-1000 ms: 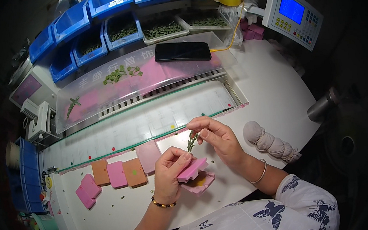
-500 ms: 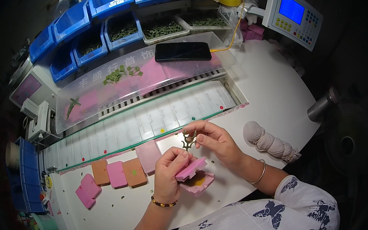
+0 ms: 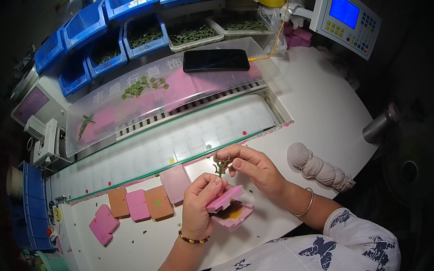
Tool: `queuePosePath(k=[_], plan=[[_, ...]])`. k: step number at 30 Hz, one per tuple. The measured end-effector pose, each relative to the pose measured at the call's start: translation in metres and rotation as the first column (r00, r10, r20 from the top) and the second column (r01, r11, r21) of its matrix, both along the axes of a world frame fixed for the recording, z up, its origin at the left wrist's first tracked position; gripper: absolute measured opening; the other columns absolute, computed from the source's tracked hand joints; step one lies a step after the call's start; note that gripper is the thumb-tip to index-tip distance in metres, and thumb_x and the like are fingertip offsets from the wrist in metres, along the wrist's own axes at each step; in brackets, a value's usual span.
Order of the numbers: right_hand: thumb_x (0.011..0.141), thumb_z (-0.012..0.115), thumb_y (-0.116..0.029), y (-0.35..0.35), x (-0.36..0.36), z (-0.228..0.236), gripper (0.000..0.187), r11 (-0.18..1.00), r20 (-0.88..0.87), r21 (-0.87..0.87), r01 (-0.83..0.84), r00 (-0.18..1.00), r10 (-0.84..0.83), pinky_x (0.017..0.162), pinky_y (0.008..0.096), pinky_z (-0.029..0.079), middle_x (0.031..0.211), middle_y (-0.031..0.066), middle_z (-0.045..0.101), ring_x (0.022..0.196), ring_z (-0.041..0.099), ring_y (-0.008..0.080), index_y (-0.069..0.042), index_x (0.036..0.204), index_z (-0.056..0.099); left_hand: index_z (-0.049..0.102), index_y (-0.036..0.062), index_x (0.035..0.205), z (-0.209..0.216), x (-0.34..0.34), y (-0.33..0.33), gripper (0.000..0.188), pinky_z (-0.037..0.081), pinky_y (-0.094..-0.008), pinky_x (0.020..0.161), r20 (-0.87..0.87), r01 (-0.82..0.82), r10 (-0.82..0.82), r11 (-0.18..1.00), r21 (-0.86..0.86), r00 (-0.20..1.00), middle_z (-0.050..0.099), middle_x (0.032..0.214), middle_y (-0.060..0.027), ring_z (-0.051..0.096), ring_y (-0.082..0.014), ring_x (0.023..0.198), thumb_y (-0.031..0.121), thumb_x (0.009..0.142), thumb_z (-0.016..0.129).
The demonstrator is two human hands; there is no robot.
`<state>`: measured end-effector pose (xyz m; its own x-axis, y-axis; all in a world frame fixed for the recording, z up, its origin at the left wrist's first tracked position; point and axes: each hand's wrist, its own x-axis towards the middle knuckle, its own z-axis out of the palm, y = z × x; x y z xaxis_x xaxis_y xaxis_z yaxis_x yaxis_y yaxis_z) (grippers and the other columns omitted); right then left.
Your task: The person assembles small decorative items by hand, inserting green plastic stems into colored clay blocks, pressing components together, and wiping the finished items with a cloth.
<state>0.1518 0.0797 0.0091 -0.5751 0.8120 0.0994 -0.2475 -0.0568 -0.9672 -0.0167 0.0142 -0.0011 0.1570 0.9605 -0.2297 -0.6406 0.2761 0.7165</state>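
Observation:
In my left hand (image 3: 198,202) is a pink two-part mold (image 3: 237,216), its halves parted like a jaw and a yellowish patch showing inside. Above the mold, a small dark green branched piece (image 3: 220,167) stands up by the left thumb and index finger; its lower end is hidden there. My right hand (image 3: 259,170) is closed on the upper part of that piece, thumb and index finger at its edge. Left of my hands lie brown blocks (image 3: 160,203) and pink blocks (image 3: 138,205) in a row, with a paler pink block (image 3: 174,184) nearest them.
Behind the hands runs a pale conveyor (image 3: 140,156) with coloured dots. A clear plastic cover (image 3: 115,106) beyond it bears green pieces (image 3: 144,86) and a black phone (image 3: 215,61). Blue bins (image 3: 144,35) stand at the back. To the right are a rolled cloth (image 3: 319,167) and a control panel (image 3: 344,16).
The conveyor's coloured dots have shifted left. The green piece has tilted slightly left with my right fingertips; my left hand and the mold stay nearly still.

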Motion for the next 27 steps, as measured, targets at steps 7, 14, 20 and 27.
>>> queuePosePath(k=[7,14,20,27], plan=[[0.096,0.055,-0.016,-0.001,-0.002,-0.001,0.026,1.000,-0.033,0.002,-0.026,0.999,0.026,0.092,0.0294,0.043,0.124,0.0071,0.053,0.108,0.051,0.0128,-0.002,0.117,0.058,0.059,0.0031,0.092,0.006,0.001,-0.001,0.014,0.050,-0.0242,0.071,0.003,-0.007,0.007,1.000,0.001,1.000,0.066,0.086,-0.0078,0.062,-0.0108,0.076,0.017,0.095,0.058],[0.092,0.057,-0.003,-0.003,-0.003,-0.003,0.013,0.997,-0.054,-0.057,-0.052,0.997,0.049,0.090,0.0274,0.045,0.118,0.0076,0.052,0.100,0.054,0.0106,-0.002,0.104,0.056,0.061,0.0006,0.096,0.001,0.004,-0.002,0.010,0.049,-0.0208,0.072,-0.152,-0.041,0.058,0.993,0.112,0.987,0.065,0.088,-0.0033,0.060,-0.0063,0.079,0.011,0.093,0.062],[0.091,0.056,-0.001,-0.004,-0.005,0.003,0.009,0.993,-0.038,-0.113,-0.019,0.999,0.015,0.085,0.0260,0.048,0.112,0.0061,0.054,0.094,0.056,0.0100,-0.001,0.100,0.056,0.062,-0.0008,0.100,0.002,0.008,-0.002,0.011,0.048,-0.0197,0.072,-0.270,-0.071,0.115,0.984,0.165,0.956,0.065,0.090,-0.0016,0.059,-0.0044,0.079,0.007,0.092,0.062],[0.092,0.056,-0.004,0.000,-0.003,0.001,0.006,0.979,-0.067,-0.203,-0.003,0.998,-0.011,0.084,0.0269,0.049,0.109,0.0054,0.055,0.092,0.058,0.0113,-0.002,0.097,0.057,0.063,-0.0014,0.100,0.005,0.011,-0.002,0.012,0.048,-0.0197,0.072,-0.333,-0.080,0.130,0.984,0.160,0.934,0.065,0.090,-0.0012,0.058,-0.0042,0.079,0.007,0.092,0.061]])
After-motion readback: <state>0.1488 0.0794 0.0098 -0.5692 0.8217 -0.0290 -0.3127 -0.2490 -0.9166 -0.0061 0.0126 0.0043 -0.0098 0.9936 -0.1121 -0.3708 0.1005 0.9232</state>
